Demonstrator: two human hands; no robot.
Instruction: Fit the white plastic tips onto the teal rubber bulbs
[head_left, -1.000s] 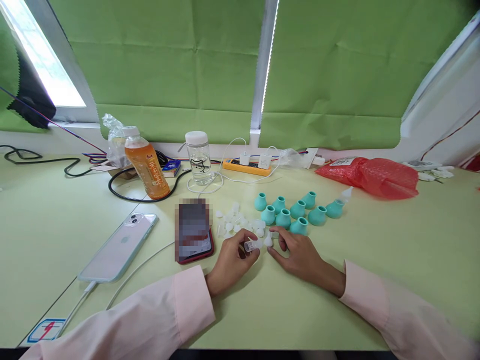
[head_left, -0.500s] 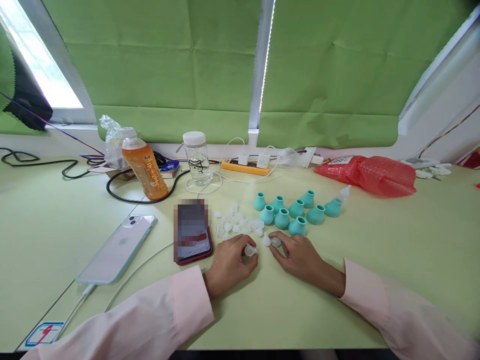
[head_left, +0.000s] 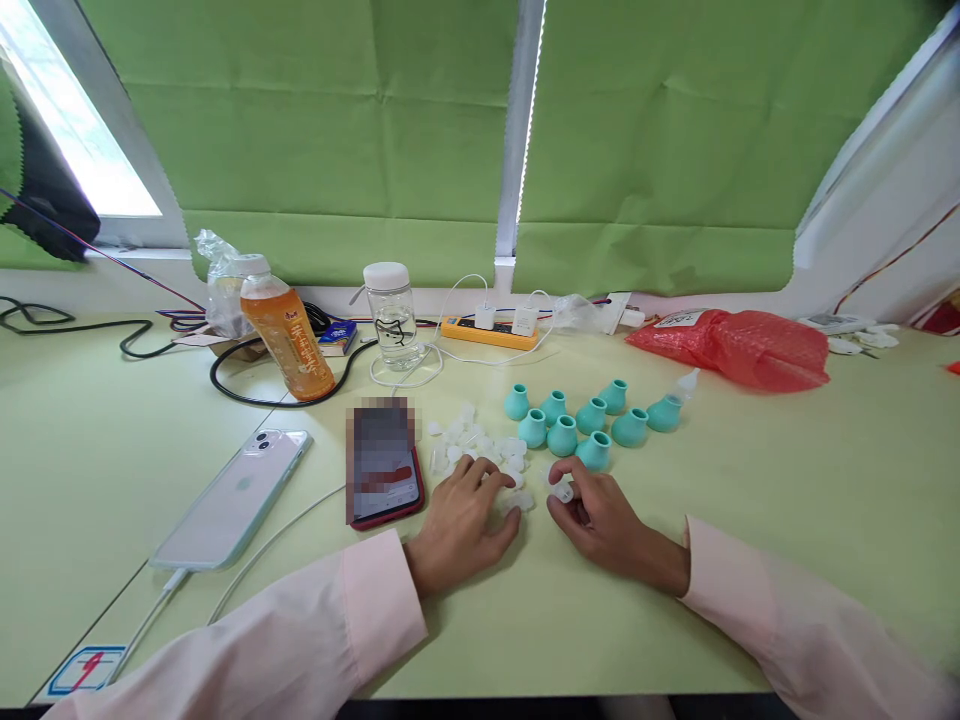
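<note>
My left hand rests at the near edge of a pile of small translucent white pieces, its thumb and fingers apart. A clear piece lies on the table between its thumb and forefinger. My right hand is closed, thumb and forefinger pinching a small clear piece. Behind my right hand stand several teal rubber bulbs with open tops facing up. The bulb farthest right lies tilted, with a clear tip in its mouth.
Left of the pile lies a phone in a red case; farther left is a pale phone on a white cable. Behind stand an orange drink bottle, a clear jar, a power strip and a red plastic bag.
My left hand has opened from its pinch, and the clear piece now lies on the table. My right hand has curled in and turned the piece it holds.
</note>
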